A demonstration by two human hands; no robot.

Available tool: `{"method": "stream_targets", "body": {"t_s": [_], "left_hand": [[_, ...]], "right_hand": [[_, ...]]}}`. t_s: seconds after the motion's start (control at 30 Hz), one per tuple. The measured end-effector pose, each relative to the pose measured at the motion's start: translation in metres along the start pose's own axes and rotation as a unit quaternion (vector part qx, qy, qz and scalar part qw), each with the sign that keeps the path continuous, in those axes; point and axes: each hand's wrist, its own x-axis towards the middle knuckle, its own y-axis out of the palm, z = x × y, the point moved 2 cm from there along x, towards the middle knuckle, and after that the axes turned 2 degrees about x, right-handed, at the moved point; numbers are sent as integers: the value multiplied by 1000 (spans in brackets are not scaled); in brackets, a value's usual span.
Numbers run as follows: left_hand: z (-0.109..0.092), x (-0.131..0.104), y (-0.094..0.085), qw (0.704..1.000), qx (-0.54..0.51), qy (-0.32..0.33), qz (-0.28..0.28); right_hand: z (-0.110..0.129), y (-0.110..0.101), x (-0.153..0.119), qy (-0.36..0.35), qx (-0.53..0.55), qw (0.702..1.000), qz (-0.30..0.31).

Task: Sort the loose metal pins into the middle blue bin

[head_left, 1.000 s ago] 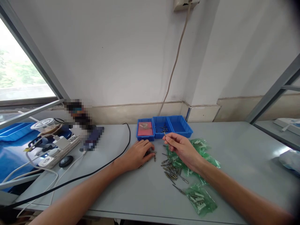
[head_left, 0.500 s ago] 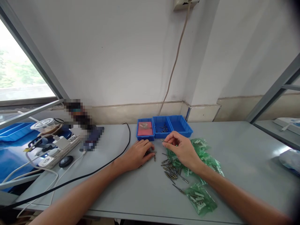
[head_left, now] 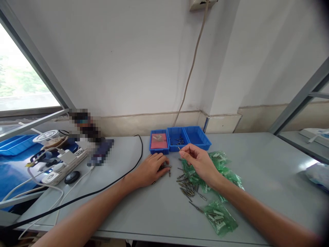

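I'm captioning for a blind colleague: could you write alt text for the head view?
A person's right hand pinches a small metal part near blue trays on a grey table. The left hand rests over other metal parts. More loose parts and green plastic bags lie near the right hand.

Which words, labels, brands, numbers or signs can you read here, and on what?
None readable.
Front green bag: white pieces inside, too small to tell if printed.
Pins: too small for any marks.
Red card: no text I can make out.
Power strip: any markings too small.
Pixelated item: masked, unreadable.
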Motion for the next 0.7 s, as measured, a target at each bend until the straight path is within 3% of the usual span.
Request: {"method": "stream_targets", "body": {"t_s": [0.43, 0.7], "left_hand": [[-1, 0, 0, 1000, 0, -1, 2], [0, 0, 0, 1000, 0, -2, 2]], "right_hand": [[-2, -3, 1, 45, 61, 996, -54], [1, -6, -1, -5, 10, 996, -87]]}}
